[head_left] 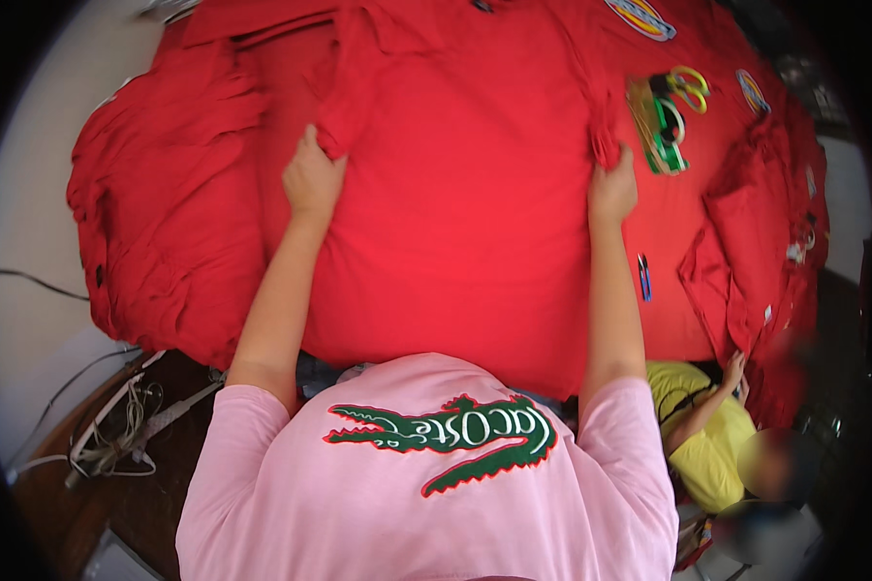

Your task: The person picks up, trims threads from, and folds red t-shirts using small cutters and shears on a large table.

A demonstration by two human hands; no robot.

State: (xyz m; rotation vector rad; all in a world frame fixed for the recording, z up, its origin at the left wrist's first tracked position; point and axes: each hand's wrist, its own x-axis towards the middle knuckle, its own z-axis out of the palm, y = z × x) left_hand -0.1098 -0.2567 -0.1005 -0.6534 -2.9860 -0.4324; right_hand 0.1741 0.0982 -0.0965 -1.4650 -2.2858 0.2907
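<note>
1. The red shirt point(465, 213) is laid out between both hands, its long axis running away from the body.
2. One sleeve point(333, 134) is pinched by the left hand point(314, 176), the other sleeve point(603, 140) by the right hand point(613, 186); the fingers are closed on cloth, though the fingertips are partly hidden.
3. Neither hand is clearly nearer: the shirt's middle is flanked about evenly.
4. The far end is cut off by the frame, so the neckline cannot be made out surely.
5. Blue snips point(644, 278) are seen just right of the right forearm.

Yellow-handled scissors point(687, 91) lie right, tangled cables point(124, 434) lower left.
</note>
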